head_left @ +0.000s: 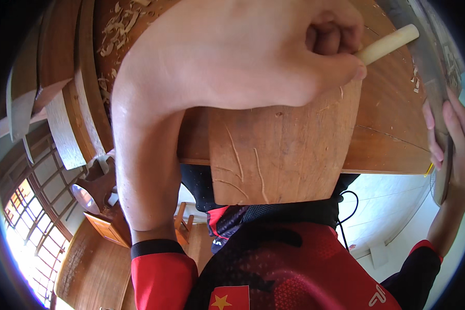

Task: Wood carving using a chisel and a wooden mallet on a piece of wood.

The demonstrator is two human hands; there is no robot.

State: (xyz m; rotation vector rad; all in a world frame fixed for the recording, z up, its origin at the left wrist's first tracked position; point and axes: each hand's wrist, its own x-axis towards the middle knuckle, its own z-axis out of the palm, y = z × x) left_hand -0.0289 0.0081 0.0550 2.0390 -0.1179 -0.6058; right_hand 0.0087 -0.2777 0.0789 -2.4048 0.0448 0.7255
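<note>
A flat wooden board with several curved grooves carved in it lies on the table and juts past the near edge. My left hand reaches across above its far part, fingers curled and thumb pressed in, closed round a pale, round wooden handle. The handle's plain end points to the far right; whatever is at its other end is hidden by the hand. At the far right, my right hand grips a long, narrow greyish wooden plank, with fingertips showing on its near-left side.
Curled wood shavings lie at the far left of the brown tabletop, with smaller bits at the right. Several curved wooden slats stand at the left. Below are a wooden stool, a latticed window and a black cable.
</note>
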